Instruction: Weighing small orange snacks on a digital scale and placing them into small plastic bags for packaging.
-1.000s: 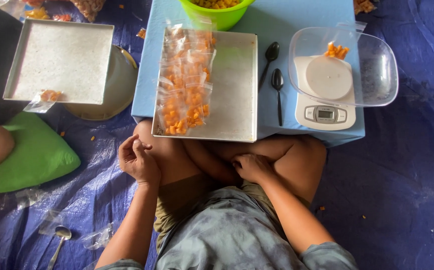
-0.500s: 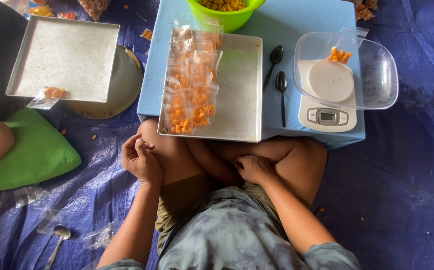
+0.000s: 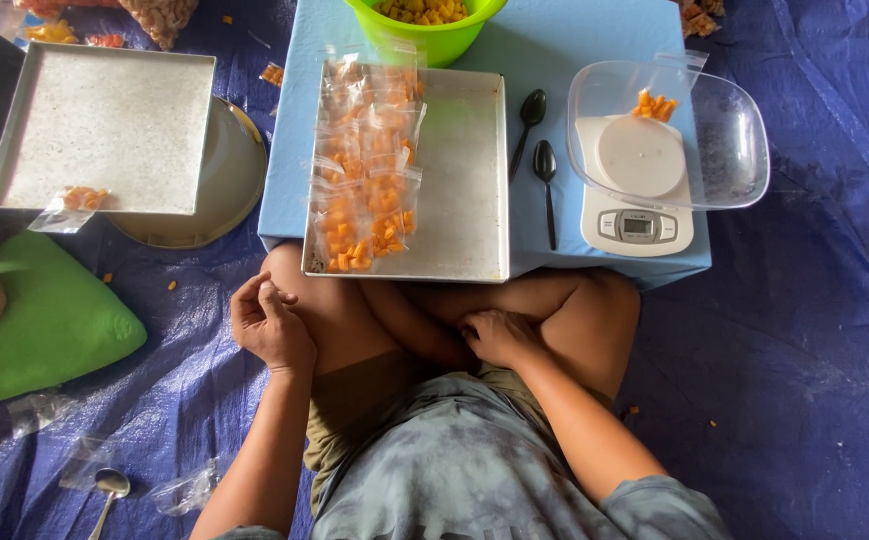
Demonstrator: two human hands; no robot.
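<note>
the left hand (image 3: 272, 325) rests loosely curled on the left knee, holding nothing; the right hand (image 3: 499, 337) lies curled and empty in the lap. the rectangular metal tray (image 3: 459, 190) of small clear bags of orange pieces (image 3: 366, 170) sits just ahead of both on the low blue table (image 3: 594, 30), long axis running away from the body, bags nearer the left hand.

Low blue desk (image 3: 609, 40) bearing a metal tray (image 3: 464, 180), green bowl (image 3: 434, 35), two black spoons (image 3: 539, 150), scale (image 3: 637, 215), blue tarp floor (image 3: 804, 330) with green cushion (image 3: 44, 325), second tray (image 3: 104, 125), spoon (image 3: 109, 487)
</note>
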